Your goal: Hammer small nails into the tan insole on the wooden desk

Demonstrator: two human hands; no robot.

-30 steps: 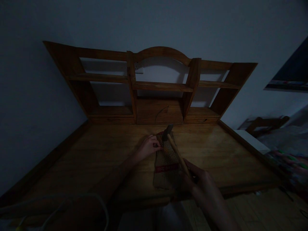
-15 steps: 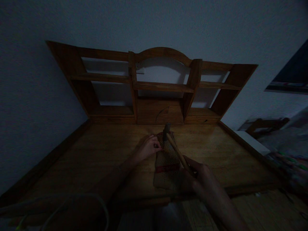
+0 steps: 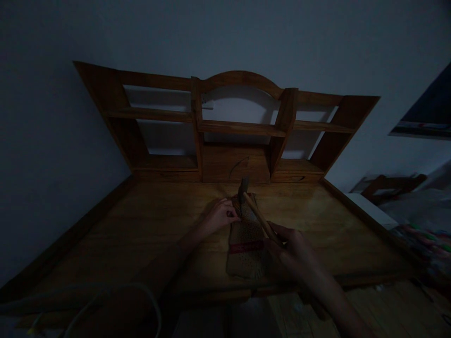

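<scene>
Hammer (image 3: 252, 206), with a wooden handle and a dark head, is in the right hand (image 3: 289, 249), whose grip is closed around the lower end of the handle. The head stands just above the far end of a brown perforated board (image 3: 246, 241) with a red band across it. The left hand (image 3: 220, 217) rests at the left far edge of this board, with the fingertips pinched together close to the hammer head; what they pinch is too small and dark to tell. The board lies flat on the wooden tabletop (image 3: 148, 225), near its front edge.

Behind, a wooden shelf unit (image 3: 239, 126) stands against the wall. Its open compartments show only the pale wall behind them. A pale cable (image 3: 116, 293) loops at the lower left.

Compared with the picture half a second ago, the right hand has moved a little up along the handle toward the board, and the hammer head stays almost at the same place.
</scene>
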